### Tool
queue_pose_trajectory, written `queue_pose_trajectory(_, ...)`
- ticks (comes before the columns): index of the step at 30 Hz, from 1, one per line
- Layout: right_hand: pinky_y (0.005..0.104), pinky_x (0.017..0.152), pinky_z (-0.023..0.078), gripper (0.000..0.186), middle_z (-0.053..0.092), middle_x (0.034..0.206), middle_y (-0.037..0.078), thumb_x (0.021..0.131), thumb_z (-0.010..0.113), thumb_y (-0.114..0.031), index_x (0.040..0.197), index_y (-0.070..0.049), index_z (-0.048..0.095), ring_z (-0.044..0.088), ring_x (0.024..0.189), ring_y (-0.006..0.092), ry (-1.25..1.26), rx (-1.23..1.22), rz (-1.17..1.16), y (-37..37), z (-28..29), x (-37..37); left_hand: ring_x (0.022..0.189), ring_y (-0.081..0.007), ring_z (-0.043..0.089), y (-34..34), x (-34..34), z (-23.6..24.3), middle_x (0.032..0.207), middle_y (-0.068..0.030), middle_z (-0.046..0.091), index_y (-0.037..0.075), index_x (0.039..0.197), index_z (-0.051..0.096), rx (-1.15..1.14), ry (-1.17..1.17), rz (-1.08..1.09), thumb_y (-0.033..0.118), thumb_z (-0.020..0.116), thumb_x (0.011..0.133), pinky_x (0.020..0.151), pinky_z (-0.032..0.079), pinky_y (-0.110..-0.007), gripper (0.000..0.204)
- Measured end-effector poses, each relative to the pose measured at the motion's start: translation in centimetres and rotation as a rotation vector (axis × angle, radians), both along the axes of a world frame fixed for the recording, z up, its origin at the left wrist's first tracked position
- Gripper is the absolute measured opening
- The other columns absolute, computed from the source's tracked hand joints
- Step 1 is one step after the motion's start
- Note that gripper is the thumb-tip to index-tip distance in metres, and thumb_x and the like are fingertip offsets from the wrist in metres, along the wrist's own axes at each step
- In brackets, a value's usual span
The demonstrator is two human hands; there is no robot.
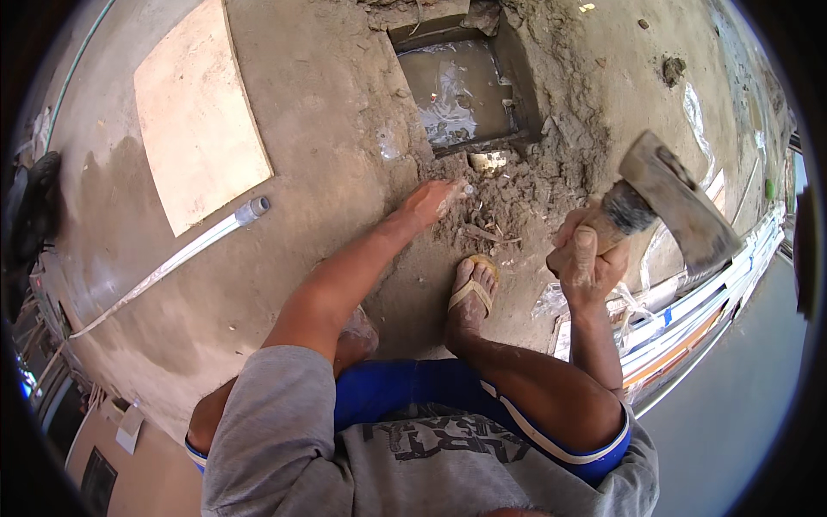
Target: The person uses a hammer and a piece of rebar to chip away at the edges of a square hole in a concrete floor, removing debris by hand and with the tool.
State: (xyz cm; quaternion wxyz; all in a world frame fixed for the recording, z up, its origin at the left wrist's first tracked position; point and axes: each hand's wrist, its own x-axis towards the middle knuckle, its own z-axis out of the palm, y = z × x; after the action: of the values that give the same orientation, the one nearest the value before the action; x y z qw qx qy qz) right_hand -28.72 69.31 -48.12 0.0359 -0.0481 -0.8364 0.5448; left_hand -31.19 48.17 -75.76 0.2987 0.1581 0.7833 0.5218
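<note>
Right hand [588,258] clenched round hatchet [668,202] handle just below head: top-heavy, rigid, likely better gripped lower. Left hand [431,202] spread on rubble [500,202].

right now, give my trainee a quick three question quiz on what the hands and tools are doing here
1. True or false: the right hand grips the hatchet by its handle.
2. What does the left hand touch? A) the white pipe B) the loose dirt C) the flat board
3. What fills the square pit?

Key: 1 true. 2 B. 3 muddy water.
</note>
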Motion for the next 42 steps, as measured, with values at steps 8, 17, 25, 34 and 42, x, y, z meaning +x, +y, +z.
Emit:
queue_pose_trajectory(8,0.0423,0.061,0.054,0.031,0.067,0.078,0.021,0.093,0.07,-0.024,0.112,-0.002,0.059,0.067,0.069,0.039,-0.481,0.727,0.385,1.7,-11.4,6.0,0.098,-0.0368,0.068,1.2,-2.4,4.9,0.109,-0.0221,0.069,0.005,0.124,0.063,-0.21,-0.31,-0.07,0.03,0.041,0.107,0.09,0.05,-0.041,0.037)
queue_pose_trajectory(17,0.0391,0.056,0.05,0.032,0.067,0.08,0.015,0.096,0.069,-0.024,0.113,0.001,0.059,0.066,0.065,0.0303,0.028,0.461,0.077,1.1,-4.0,1.4,0.113,-0.0376,0.061,0.4,0.3,1.3,0.123,-0.0209,0.064,0.002,0.12,0.063,-0.015,-0.183,-0.095,0.016,0.047,0.1,0.096,0.049,-0.039,0.029)
queue_pose_trajectory(25,0.0256,0.055,0.046,0.029,0.057,0.068,-0.003,0.095,0.071,-0.033,0.1,-0.006,0.06,0.054,0.06,0.0067,-0.921,-0.106,-0.162,5.9,-8.4,9.4,0.106,-0.0326,0.067,-0.2,-1.2,2.5,0.108,-0.0158,0.071,0.002,0.111,0.064,0.052,0.062,0.062,0.011,0.054,0.099,0.09,0.051,-0.038,0.018)
queue_pose_trajectory(34,0.0455,0.065,0.054,0.043,0.068,0.07,0.016,0.089,0.066,-0.049,0.084,-0.007,0.072,0.069,0.069,0.0358,-0.779,0.845,0.552,8.5,-8.6,9.1,0.099,-0.0148,0.064,-3.3,-8.8,6.4,0.101,-0.0047,0.072,0.004,0.112,0.061,0.093,0.006,0.347,0.016,0.052,0.104,0.092,0.049,-0.031,0.017)
queue_pose_trajectory(42,0.049,0.107,0.039,0.052,0.055,0.137,0.021,0.099,0.056,-0.042,0.123,0.003,0.061,0.047,0.133,0.0391,-0.373,0.725,0.56,-2.8,-25.6,-3.7,0.096,-0.0194,0.064,-3.2,-11.0,10.6,0.106,-0.012,0.067,0.003,0.115,0.057,0.332,-0.085,0.625,0.012,0.053,0.104,0.086,0.057,-0.034,0.015)
